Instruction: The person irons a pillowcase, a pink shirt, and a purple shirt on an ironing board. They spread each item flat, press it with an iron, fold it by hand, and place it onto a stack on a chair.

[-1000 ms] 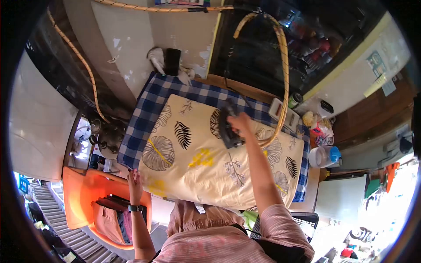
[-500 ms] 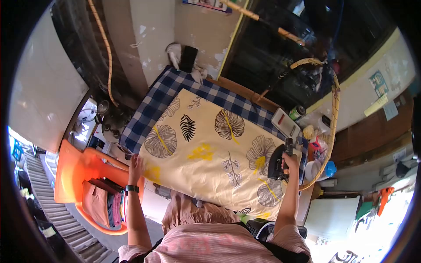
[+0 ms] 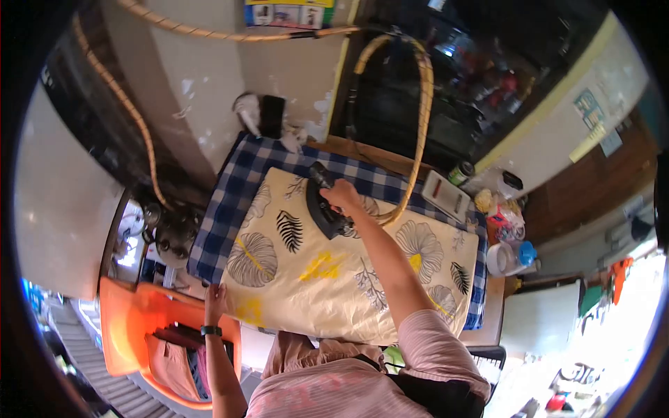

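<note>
A cream cloth with leaf prints lies spread over a blue-and-white checked cover on the table. My right hand is wrapped round the handle of a black iron, which rests on the upper middle of the printed cloth. From the iron's end, a cord in tan wrapping loops up. At the near left corner, my left hand has its fingers closed on the cloth's edge, though the fingertips show only partly.
An orange chair with folded clothes stands at the left. Along the table's right side are a white tray-like case, a can and a tub with a blue lid. A dark pot sits at the left.
My right hand has carried the iron from the cloth's right end leftward and away from me to its upper middle. The cord has swung left. My left hand stays at the near left corner.
</note>
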Action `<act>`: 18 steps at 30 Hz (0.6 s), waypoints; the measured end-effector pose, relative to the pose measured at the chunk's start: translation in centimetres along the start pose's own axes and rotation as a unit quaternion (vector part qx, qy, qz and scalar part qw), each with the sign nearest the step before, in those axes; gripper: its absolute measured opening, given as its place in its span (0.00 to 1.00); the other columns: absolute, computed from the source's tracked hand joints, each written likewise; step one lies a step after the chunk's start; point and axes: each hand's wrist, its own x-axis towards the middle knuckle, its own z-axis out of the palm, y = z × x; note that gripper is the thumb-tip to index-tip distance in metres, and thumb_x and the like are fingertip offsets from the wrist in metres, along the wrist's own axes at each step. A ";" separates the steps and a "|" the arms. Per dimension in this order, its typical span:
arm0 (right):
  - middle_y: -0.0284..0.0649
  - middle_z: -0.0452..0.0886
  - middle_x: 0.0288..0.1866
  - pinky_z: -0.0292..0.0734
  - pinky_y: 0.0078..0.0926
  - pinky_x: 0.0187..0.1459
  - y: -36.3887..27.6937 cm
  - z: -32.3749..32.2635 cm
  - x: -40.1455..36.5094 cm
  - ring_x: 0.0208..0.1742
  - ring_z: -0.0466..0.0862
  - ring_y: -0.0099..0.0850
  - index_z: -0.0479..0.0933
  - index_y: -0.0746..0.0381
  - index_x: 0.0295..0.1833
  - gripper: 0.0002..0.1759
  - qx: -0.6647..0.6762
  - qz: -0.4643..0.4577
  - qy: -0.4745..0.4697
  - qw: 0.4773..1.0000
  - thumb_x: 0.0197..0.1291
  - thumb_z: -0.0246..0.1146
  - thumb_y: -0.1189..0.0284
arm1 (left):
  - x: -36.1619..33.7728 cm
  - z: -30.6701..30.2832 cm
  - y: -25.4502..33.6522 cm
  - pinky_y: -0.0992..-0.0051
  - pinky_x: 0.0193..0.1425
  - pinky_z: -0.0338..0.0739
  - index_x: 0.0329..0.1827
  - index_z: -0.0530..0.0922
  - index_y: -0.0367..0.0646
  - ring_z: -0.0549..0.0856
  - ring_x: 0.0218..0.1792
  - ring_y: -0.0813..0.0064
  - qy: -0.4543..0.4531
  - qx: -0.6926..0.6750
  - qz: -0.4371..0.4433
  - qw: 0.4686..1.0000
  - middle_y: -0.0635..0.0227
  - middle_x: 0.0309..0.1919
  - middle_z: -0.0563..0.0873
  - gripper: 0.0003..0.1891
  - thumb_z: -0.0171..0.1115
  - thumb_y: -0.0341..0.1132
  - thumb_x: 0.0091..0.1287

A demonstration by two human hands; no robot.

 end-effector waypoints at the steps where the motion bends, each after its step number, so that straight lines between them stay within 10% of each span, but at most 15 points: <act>1: 0.45 0.82 0.22 0.77 0.35 0.25 0.3 -0.6 -0.2 0.22 0.83 0.36 0.75 0.73 0.45 0.24 -0.016 0.011 0.009 1.000 0.56 0.64 0.60 | 0.3 -0.1 -0.5 0.66 0.38 0.70 0.41 0.72 0.36 0.76 0.33 0.63 -0.014 0.002 0.010 1.000 0.60 0.30 0.77 0.13 0.58 0.39 0.70; 4: 0.44 0.82 0.22 0.78 0.35 0.25 3.2 -4.2 -2.8 0.22 0.83 0.37 0.77 0.71 0.39 0.21 -0.024 0.047 0.043 0.998 0.55 0.64 0.60 | 0.3 0.2 -0.5 0.71 0.37 0.72 0.41 0.73 0.37 0.76 0.31 0.73 0.016 0.082 0.217 0.973 0.65 0.28 0.79 0.14 0.58 0.41 0.71; 6: 0.43 0.81 0.20 0.78 0.34 0.25 7.4 -7.1 -4.8 0.21 0.83 0.36 0.78 0.69 0.31 0.19 -0.012 0.066 0.102 0.993 0.52 0.64 0.61 | -0.6 0.4 0.6 0.76 0.31 0.68 0.39 0.72 0.39 0.74 0.26 0.79 0.007 -0.106 -0.026 0.994 0.73 0.25 0.73 0.13 0.59 0.41 0.72; 12: 0.40 0.76 0.18 0.69 0.30 0.13 24.0 -17.6 -14.9 0.14 0.76 0.29 0.76 0.67 0.29 0.15 0.191 0.208 0.282 0.917 0.56 0.65 0.65 | -3.0 0.7 -1.7 0.86 0.32 0.69 0.46 0.76 0.42 0.76 0.32 0.86 -0.048 -0.146 -0.101 0.983 0.76 0.33 0.79 0.13 0.57 0.43 0.72; 15: 0.40 0.76 0.18 0.71 0.31 0.14 34.0 -21.6 -18.1 0.13 0.76 0.30 0.77 0.66 0.29 0.14 0.229 0.238 0.299 0.895 0.54 0.66 0.64 | -6.3 1.7 3.5 0.83 0.40 0.73 0.59 0.76 0.45 0.81 0.43 0.83 0.005 -0.273 -0.180 0.945 0.72 0.46 0.82 0.20 0.55 0.48 0.72; 18: 0.39 0.75 0.18 0.72 0.31 0.14 36.8 -23.0 -20.5 0.13 0.75 0.30 0.77 0.65 0.28 0.13 0.262 0.263 0.302 0.878 0.53 0.67 0.65 | -6.9 3.4 -0.5 0.59 0.58 0.73 0.72 0.63 0.54 0.75 0.62 0.72 -0.050 -0.453 -0.222 0.862 0.74 0.65 0.73 0.33 0.52 0.60 0.69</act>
